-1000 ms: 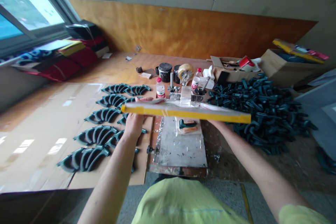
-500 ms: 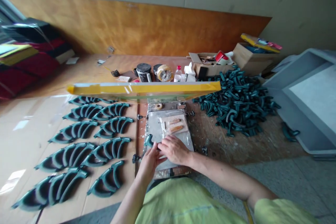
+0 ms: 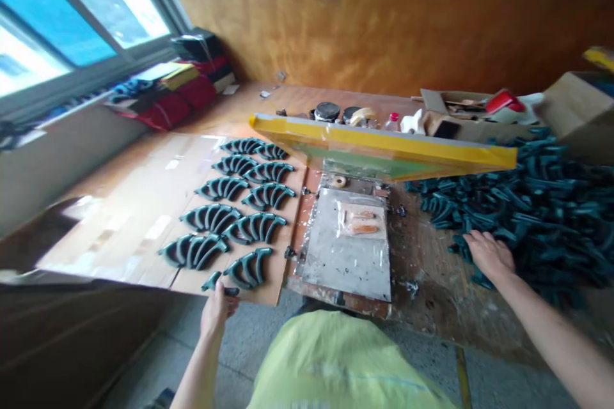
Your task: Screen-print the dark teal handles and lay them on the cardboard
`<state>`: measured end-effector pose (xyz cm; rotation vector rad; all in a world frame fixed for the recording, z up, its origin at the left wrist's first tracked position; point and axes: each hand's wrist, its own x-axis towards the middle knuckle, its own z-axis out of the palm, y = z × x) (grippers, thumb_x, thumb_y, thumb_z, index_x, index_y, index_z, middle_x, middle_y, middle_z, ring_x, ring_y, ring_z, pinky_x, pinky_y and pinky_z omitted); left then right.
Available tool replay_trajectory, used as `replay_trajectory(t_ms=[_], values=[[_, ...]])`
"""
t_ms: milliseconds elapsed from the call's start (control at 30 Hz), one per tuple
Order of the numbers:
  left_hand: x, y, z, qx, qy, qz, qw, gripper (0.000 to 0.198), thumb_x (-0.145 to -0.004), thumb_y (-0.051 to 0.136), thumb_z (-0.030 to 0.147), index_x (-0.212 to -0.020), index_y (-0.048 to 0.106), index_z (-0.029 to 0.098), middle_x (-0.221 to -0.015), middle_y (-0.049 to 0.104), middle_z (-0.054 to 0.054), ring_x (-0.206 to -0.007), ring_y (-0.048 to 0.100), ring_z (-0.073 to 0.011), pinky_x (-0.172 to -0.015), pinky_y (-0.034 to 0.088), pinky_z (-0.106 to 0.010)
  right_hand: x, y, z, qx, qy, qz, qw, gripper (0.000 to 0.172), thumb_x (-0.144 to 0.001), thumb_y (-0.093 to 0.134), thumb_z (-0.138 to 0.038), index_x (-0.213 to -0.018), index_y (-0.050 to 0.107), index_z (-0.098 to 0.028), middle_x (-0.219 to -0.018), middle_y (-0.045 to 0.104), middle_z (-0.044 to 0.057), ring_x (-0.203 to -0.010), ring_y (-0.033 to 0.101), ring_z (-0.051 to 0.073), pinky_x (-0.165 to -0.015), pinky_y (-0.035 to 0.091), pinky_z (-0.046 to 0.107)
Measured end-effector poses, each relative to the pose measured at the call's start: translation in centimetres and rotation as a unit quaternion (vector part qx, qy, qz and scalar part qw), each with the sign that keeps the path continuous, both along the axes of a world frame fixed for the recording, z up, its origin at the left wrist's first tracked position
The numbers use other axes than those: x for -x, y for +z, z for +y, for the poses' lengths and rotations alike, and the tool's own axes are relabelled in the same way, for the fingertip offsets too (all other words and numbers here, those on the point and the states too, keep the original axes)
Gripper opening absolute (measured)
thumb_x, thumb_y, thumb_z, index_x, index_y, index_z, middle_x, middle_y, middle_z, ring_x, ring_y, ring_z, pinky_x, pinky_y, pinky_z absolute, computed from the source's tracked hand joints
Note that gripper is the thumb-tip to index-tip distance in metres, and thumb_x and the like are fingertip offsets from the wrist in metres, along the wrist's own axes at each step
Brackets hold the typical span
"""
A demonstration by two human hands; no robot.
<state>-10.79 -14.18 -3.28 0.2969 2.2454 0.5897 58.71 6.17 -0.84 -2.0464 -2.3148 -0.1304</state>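
In the head view, my left hand point(image 3: 219, 307) is closed around a dark green curved plastic part point(image 3: 212, 280) at the near edge of the cardboard, beside a short row of like parts point(image 3: 248, 268). Several more rows point(image 3: 211, 218) of nested parts lie behind it. My right hand point(image 3: 490, 254) reaches over the left edge of a heap of the same parts point(image 3: 542, 217). Its fingers are stretched out and touch a part there; the thumb is hidden. Between my hands is a flat grey plate point(image 3: 346, 262) carrying a small taped block point(image 3: 363, 220).
A yellow-edged frame point(image 3: 384, 140) stands tilted above the back of the plate. Black-lidded jars point(image 3: 327, 112), a red-capped bottle point(image 3: 392, 120) and an open cardboard box point(image 3: 472, 124) line the back. Red bundles point(image 3: 177, 105) lie near the window at left.
My hands have parted from over the plate. The left carried the green part to the cardboard, and the right moved to the heap. The view has turned left.
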Motion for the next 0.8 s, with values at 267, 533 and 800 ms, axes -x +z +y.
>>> replay_trajectory(t_ms=[267, 533, 800], values=[[0.9, -0.8, 0.0, 0.077, -0.040, 0.053, 0.995, 0.060, -0.089, 0.025, 0.059, -0.056, 0.057, 0.021, -0.066, 0.070, -0.018, -0.066, 0.069, -0.0297, -0.066, 0.051, -0.038, -2.2, -2.8, 1.8, -0.110, 0.064, 0.060, 0.990, 0.082, -0.084, -0.009, -0.062, -0.060, 0.063, -0.032, -0.072, 0.055, 0.022, -0.057, 0.048, 0.024, -0.052, 0.026, 0.045], [-0.2, -0.1, 0.1, 0.137, -0.056, 0.129, 0.981, 0.047, -0.087, 0.034, 0.056, -0.081, 0.064, 0.020, -0.070, 0.073, -0.014, -0.086, 0.070, -0.0344, -0.076, 0.048, -0.042, -1.7, -2.1, 1.7, -0.152, 0.028, 0.082, 0.985, 0.063, -0.078, 0.009, -0.079, -0.072, 0.058, -0.040, -0.070, 0.060, 0.018, -0.064, 0.051, 0.032, -0.055, 0.029, 0.049], [-0.7, 2.2, 1.0, 0.150, -0.118, 0.211, 0.959, 0.066, -0.087, 0.023, 0.068, -0.098, 0.068, 0.021, -0.099, 0.071, -0.021, -0.096, 0.067, -0.0384, -0.078, 0.048, -0.045, 15.5, 2.0, 0.7, -0.094, 0.163, 0.193, 0.963, 0.033, -0.095, 0.042, -0.040, -0.106, 0.069, -0.023, -0.100, 0.069, 0.011, -0.095, 0.059, 0.027, -0.089, 0.046, 0.042]])
